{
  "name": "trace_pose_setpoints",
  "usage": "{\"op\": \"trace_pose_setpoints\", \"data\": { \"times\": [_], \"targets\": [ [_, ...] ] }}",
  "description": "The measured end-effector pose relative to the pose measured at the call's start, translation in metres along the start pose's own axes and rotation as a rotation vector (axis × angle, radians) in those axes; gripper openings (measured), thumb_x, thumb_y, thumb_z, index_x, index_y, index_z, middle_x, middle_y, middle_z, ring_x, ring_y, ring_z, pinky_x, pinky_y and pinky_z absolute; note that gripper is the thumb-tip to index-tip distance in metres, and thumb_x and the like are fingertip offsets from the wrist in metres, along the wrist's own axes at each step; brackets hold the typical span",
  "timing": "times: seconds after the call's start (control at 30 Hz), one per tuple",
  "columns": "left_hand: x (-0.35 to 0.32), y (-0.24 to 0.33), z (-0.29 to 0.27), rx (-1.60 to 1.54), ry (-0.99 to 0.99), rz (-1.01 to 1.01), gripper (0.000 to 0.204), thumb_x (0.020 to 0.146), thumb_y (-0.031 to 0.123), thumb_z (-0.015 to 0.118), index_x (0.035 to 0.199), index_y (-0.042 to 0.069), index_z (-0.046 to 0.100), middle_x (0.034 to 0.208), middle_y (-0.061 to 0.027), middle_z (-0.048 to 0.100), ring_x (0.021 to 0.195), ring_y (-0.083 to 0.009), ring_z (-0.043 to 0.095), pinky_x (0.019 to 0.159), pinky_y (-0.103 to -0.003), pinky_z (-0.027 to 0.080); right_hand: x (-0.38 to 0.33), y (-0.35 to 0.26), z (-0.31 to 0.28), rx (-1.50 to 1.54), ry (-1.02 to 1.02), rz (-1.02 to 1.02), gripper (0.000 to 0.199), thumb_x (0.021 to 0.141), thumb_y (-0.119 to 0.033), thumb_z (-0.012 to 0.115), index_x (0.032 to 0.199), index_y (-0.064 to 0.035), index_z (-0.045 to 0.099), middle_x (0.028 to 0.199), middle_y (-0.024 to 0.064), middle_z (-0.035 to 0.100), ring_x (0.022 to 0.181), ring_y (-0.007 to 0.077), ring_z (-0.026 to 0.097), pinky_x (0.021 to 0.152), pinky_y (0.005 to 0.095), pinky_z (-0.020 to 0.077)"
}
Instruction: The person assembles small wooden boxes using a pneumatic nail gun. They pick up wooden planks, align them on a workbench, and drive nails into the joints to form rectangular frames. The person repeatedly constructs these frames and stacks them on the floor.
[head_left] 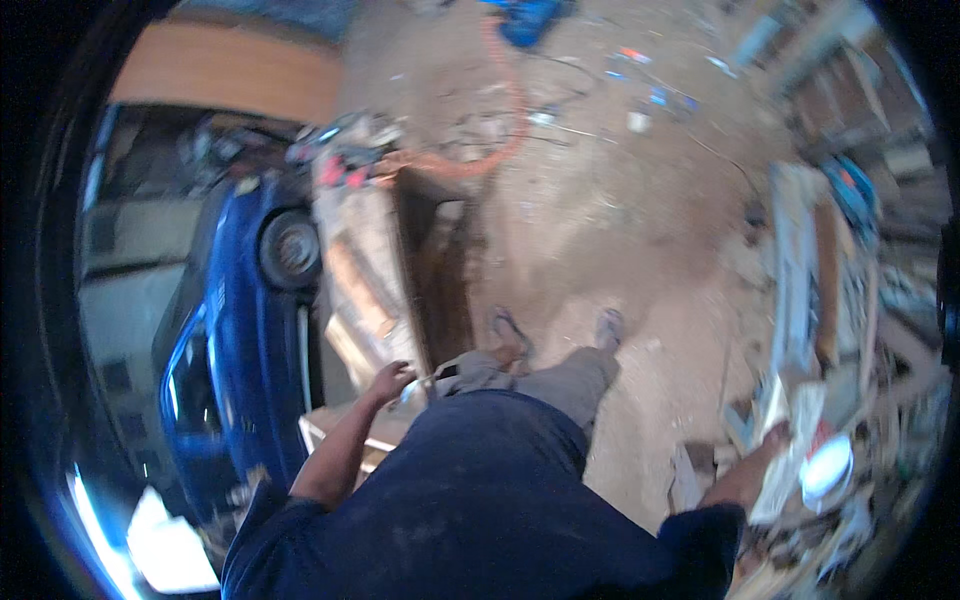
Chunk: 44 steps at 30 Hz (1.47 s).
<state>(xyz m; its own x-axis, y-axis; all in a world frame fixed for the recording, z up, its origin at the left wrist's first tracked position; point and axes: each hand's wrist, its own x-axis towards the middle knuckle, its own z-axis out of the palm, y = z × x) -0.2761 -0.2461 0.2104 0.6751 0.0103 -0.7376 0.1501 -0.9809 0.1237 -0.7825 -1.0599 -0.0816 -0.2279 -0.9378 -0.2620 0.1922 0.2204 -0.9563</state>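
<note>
My left hand [391, 381] is held out at the left, beside the near end of a wooden workbench [372, 232]. Its fingers look loosely apart, somewhat blurred. Close to its fingertips is a thin pale strip or cord [428, 380]; I see no clear grip on it. Out to the right, my right hand [776, 437] reaches to a pale, sheet-like piece [796, 455] on a heap of scraps. Its fingers are smeared and partly hidden, so whether it holds the piece cannot be told. A round whitish lid or container [827, 472] lies beside that hand.
A blue car [250, 330] stands left of the bench. An orange hose [518, 110] curls over the dirt floor [640, 220], where small litter is scattered. Along the right lie long boards [792, 270] and stacked wood pieces. A blue object [528, 20] sits at the far end.
</note>
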Motion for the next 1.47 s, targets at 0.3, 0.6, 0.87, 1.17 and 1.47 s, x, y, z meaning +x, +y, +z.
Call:
{"op": "trace_pose_setpoints", "data": {
  "times": [0.3, 0.6, 0.87, 1.17, 1.47],
  "targets": [
    [-0.027, 0.006, 0.066, -0.282, 0.199, 0.120, 0.063, 0.093, 0.049, 0.068, 0.138, 0.006, 0.059, 0.123, -0.0191, 0.069, 0.109, -0.0326, 0.069, 0.099, -0.042, 0.053, -0.182, 0.009, 0.047, 0.323, 0.009, 0.692, 0.046, 0.102, -0.027, 0.058, 0.136, 0.0038, 0.051, 0.144, 0.0210, 0.052, 0.131, 0.0315, 0.050, 0.115, 0.0438, 0.0384],
    [-0.078, -0.036, 0.102, -0.818, 0.508, 0.057, 0.049, 0.092, 0.034, 0.067, 0.127, -0.001, 0.064, 0.109, -0.0220, 0.073, 0.102, -0.0317, 0.073, 0.091, -0.041, 0.056, -0.396, -0.048, 0.317, -0.472, -0.874, 0.587, 0.037, 0.097, -0.014, 0.060, 0.131, 0.0006, 0.060, 0.102, 0.0110, 0.064, 0.087, 0.0210, 0.063, 0.079, 0.0398, 0.0536],
    [-0.159, -0.151, 0.081, -1.313, 0.880, -0.094, 0.047, 0.100, 0.030, 0.064, 0.131, -0.005, 0.061, 0.112, -0.0166, 0.074, 0.106, -0.0202, 0.070, 0.093, -0.034, 0.055, -0.709, -0.143, 0.462, -0.780, -1.906, -0.057, 0.032, 0.100, -0.019, 0.064, 0.124, -0.0001, 0.056, 0.107, 0.0095, 0.061, 0.095, 0.0184, 0.059, 0.082, 0.0346, 0.0497],
    [-0.263, -0.157, 0.020, -1.784, 1.077, 0.228, 0.064, 0.103, 0.026, 0.063, 0.152, 0.004, 0.029, 0.137, -0.0169, 0.054, 0.116, -0.0208, 0.061, 0.100, -0.037, 0.054, -1.004, -0.234, 0.376, -0.555, -2.810, -1.267, 0.043, 0.092, -0.013, 0.067, 0.132, 0.0019, 0.059, 0.110, 0.0228, 0.071, 0.100, 0.0330, 0.070, 0.089, 0.0401, 0.0526],
    [-0.276, -0.163, 0.145, -2.438, 1.713, -0.500, 0.060, 0.100, 0.042, 0.065, 0.137, 0.009, 0.031, 0.118, -0.0123, 0.043, 0.105, -0.0197, 0.061, 0.091, -0.038, 0.058, -1.128, -0.162, 0.213, 0.062, -3.716, -1.124, 0.043, 0.091, -0.023, 0.074, 0.127, -0.0023, 0.063, 0.113, 0.0267, 0.070, 0.104, 0.0397, 0.071, 0.091, 0.0469, 0.0537]
  ]
}}
